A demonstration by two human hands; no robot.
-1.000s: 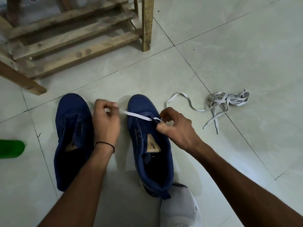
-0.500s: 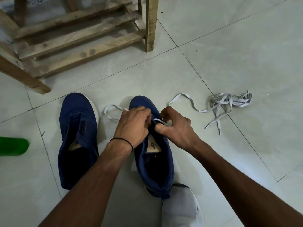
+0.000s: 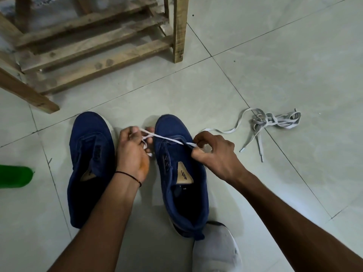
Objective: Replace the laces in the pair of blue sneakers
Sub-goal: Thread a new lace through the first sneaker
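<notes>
Both hands are on one white lace: left hand clenched round the free end, right hand pinching it at the eyelets. That pulls the span taut across the toe of the right sneaker (tension keeps it flat for threading, we reckon). Left sneaker sits just beside, no lace visible in it. Loose grey laces lie on the floor tiles well off to the right; old set or spare, we can't tell. We judge it's early in the job.

Head camera looks steeply down (wide-angle, close) at the tiled floor.
</notes>
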